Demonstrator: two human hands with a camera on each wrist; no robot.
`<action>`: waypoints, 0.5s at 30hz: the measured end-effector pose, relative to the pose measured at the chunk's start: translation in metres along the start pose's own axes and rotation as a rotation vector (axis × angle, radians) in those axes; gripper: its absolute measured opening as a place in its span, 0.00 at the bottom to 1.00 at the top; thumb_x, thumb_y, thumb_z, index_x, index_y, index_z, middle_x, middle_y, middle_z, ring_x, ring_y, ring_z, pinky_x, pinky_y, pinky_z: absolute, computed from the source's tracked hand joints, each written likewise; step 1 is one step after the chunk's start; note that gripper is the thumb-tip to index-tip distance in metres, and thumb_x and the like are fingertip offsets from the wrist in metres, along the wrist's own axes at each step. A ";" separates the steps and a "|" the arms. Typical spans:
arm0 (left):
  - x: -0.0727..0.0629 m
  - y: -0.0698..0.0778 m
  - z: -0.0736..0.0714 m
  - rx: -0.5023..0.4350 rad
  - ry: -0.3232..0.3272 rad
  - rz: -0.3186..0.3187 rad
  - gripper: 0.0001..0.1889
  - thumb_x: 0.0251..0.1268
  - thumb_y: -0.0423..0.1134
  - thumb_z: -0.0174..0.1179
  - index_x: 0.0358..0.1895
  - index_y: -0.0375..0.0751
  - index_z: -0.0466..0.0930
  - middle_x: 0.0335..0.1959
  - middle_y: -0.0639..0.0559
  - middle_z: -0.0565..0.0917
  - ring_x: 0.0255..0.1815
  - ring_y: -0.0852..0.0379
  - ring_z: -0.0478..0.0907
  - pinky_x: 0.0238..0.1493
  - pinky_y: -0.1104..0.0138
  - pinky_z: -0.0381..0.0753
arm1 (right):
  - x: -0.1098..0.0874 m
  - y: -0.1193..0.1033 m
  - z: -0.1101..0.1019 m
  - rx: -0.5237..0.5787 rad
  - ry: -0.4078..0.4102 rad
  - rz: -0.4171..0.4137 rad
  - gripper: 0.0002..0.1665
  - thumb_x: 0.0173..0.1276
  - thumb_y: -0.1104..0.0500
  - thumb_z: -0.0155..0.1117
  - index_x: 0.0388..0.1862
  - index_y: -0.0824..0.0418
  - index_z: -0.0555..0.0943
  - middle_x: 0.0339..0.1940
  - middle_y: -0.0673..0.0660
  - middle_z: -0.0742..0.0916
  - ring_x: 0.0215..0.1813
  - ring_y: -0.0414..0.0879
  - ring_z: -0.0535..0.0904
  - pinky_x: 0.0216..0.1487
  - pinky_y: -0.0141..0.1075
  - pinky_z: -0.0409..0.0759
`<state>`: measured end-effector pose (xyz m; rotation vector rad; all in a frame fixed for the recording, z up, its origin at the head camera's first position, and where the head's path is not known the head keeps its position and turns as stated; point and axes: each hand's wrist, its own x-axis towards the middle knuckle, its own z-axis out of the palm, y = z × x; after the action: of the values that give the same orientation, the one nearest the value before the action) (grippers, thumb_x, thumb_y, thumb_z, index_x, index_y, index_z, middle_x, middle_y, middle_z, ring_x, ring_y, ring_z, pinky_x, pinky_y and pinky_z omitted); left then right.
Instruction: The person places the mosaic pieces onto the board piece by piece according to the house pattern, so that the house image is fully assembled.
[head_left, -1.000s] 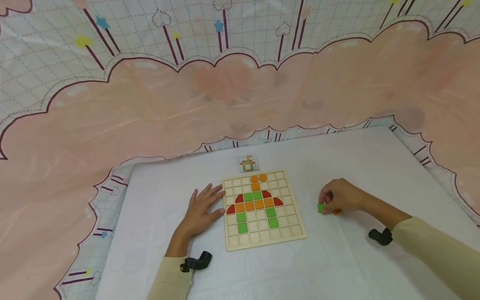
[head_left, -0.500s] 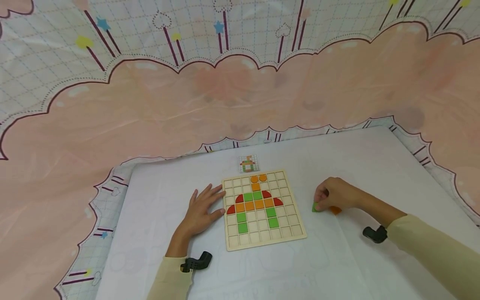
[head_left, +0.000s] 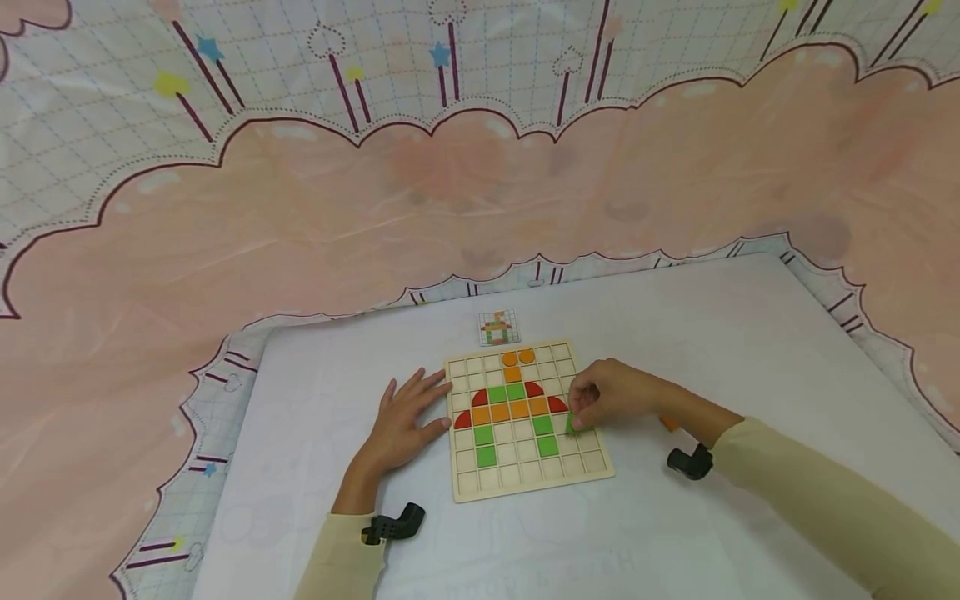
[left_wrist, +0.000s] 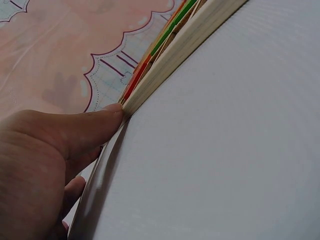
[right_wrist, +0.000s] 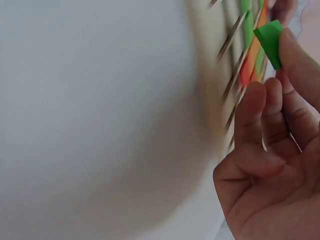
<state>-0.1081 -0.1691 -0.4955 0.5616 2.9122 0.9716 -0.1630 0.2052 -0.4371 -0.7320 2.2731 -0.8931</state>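
Note:
My right hand (head_left: 613, 392) pinches a green square tile (right_wrist: 271, 42) between thumb and fingers, over the right side of a wooden grid board (head_left: 517, 485). The board carries green and orange squares, red quarter-round pieces (head_left: 462, 419) and two orange discs (head_left: 518, 357) near its far edge. On the board's left edge, my left hand (head_left: 403, 423) lies with fingers spread, its thumb (left_wrist: 107, 122) touching the rim in the left wrist view. An orange piece (head_left: 669, 423) on the table is partly hidden under my right wrist.
Just beyond the board lies a small pattern card (head_left: 498, 327) with a coloured grid picture. All of it rests on a white-covered table (head_left: 337, 350). Behind rises a pink and white patterned cloth (head_left: 450, 200).
My right hand has carried the green tile leftward from beside the orange piece to above the board's right side. The left hand stays in place on the board's edge.

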 end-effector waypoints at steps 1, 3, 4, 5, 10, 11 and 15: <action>0.000 0.000 0.000 0.000 -0.001 -0.003 0.30 0.65 0.46 0.67 0.71 0.48 0.75 0.78 0.49 0.69 0.84 0.39 0.53 0.80 0.36 0.36 | 0.004 -0.005 0.004 0.003 -0.012 -0.026 0.11 0.59 0.51 0.80 0.29 0.49 0.84 0.23 0.44 0.79 0.31 0.40 0.74 0.31 0.29 0.71; 0.000 0.000 0.000 -0.002 -0.006 -0.010 0.30 0.66 0.46 0.67 0.72 0.48 0.75 0.78 0.50 0.69 0.84 0.40 0.53 0.81 0.37 0.35 | 0.013 -0.016 0.011 0.015 -0.035 -0.077 0.11 0.59 0.52 0.80 0.28 0.50 0.83 0.23 0.44 0.80 0.30 0.40 0.74 0.31 0.28 0.72; 0.000 0.000 0.000 -0.004 -0.012 -0.017 0.30 0.66 0.46 0.67 0.72 0.48 0.75 0.79 0.50 0.68 0.84 0.41 0.52 0.81 0.37 0.35 | 0.017 -0.022 0.016 0.024 -0.044 -0.096 0.11 0.59 0.52 0.80 0.28 0.49 0.84 0.23 0.43 0.80 0.30 0.39 0.74 0.31 0.28 0.73; 0.000 0.000 -0.001 -0.004 -0.015 -0.021 0.30 0.66 0.47 0.66 0.72 0.49 0.75 0.79 0.51 0.68 0.84 0.41 0.52 0.81 0.38 0.34 | 0.020 -0.027 0.020 0.028 -0.049 -0.110 0.10 0.59 0.53 0.80 0.28 0.49 0.84 0.23 0.43 0.81 0.30 0.38 0.75 0.32 0.28 0.74; 0.000 0.000 -0.001 -0.006 -0.024 -0.023 0.31 0.67 0.47 0.66 0.72 0.49 0.74 0.79 0.51 0.67 0.85 0.42 0.51 0.81 0.38 0.34 | 0.035 -0.048 0.040 0.028 -0.061 -0.135 0.09 0.61 0.54 0.79 0.29 0.46 0.84 0.24 0.42 0.83 0.30 0.36 0.76 0.33 0.28 0.77; 0.000 0.000 -0.001 -0.005 -0.024 -0.022 0.31 0.67 0.47 0.66 0.72 0.49 0.74 0.79 0.51 0.67 0.85 0.42 0.51 0.81 0.38 0.34 | 0.038 -0.051 0.043 0.026 -0.063 -0.140 0.09 0.61 0.54 0.79 0.29 0.46 0.84 0.24 0.42 0.83 0.30 0.36 0.76 0.33 0.28 0.77; 0.000 -0.001 0.000 -0.003 -0.014 -0.015 0.30 0.67 0.47 0.66 0.72 0.49 0.74 0.79 0.51 0.68 0.84 0.41 0.52 0.81 0.37 0.35 | 0.047 -0.062 0.054 0.027 -0.084 -0.165 0.08 0.62 0.57 0.78 0.30 0.48 0.85 0.24 0.43 0.84 0.31 0.36 0.77 0.34 0.28 0.78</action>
<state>-0.1086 -0.1701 -0.4959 0.5437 2.8978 0.9654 -0.1413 0.1134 -0.4388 -0.9375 2.1469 -0.9486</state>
